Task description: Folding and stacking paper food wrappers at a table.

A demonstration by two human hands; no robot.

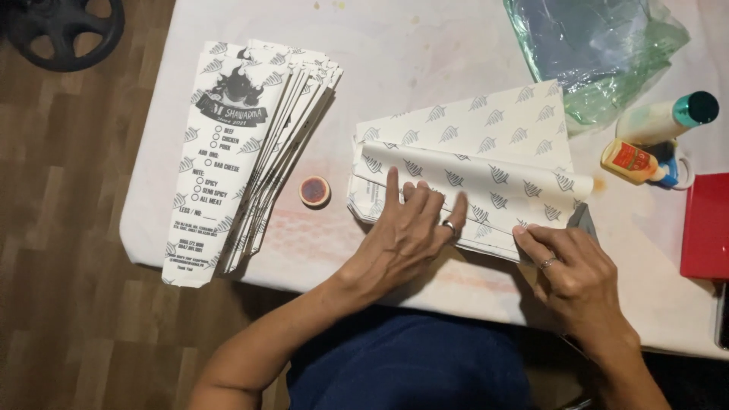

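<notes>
Left hand (410, 228) flat, fingers spread, pressing folded printed paper sheet (486, 152) on bench (425, 45); right hand (569, 266) pinching sheet's near right edge.

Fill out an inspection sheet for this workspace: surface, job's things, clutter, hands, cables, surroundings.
Surface: white table, stained pinkish near the front edge.
Job's things: patterned paper sheets, top one rolled over in a fold; fanned stack of finished printed paper bags.
Clutter: small red-filled cap, two glue bottles, green plastic bag, red box.
Hands: left hand flat, fingers pressing the fold; right hand pinching the sheets' lower corner.
Cables: nothing seen.
Surroundings: wood floor, black chair base.
</notes>
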